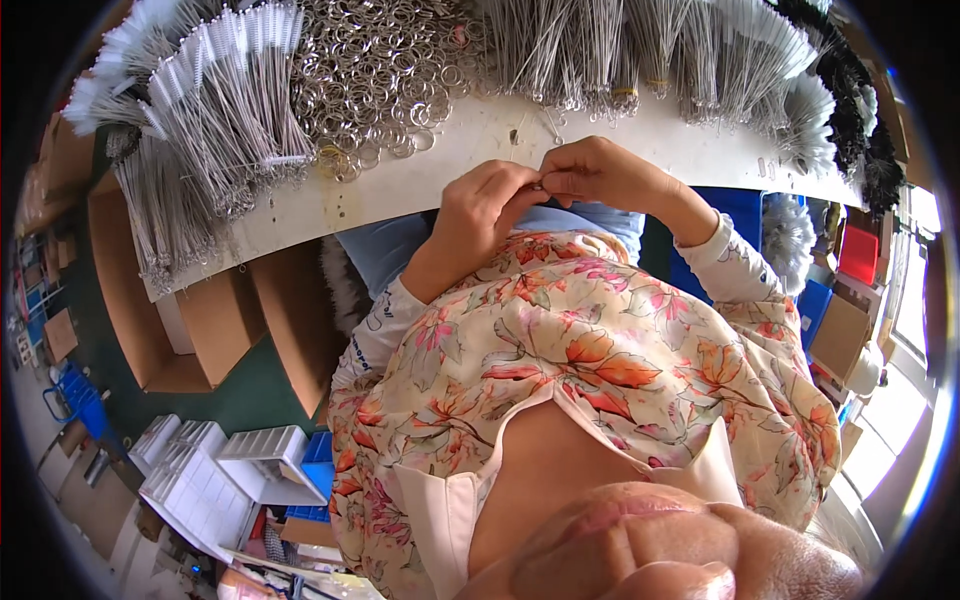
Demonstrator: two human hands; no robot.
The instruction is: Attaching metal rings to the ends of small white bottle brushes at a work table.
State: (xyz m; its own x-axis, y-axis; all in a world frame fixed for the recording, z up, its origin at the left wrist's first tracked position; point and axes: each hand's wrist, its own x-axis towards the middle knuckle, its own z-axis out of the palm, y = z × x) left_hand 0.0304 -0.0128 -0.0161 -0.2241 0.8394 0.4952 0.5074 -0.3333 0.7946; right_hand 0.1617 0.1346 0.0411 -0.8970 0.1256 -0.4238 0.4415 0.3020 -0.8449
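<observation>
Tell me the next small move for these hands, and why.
I'd ease the left hand slightly aside while the right hand holds firm, to check the work. Their fingertips meet by the edge of the table, apparently pinching a small piece too hidden to identify, so a clearer view seems sensible first.
</observation>
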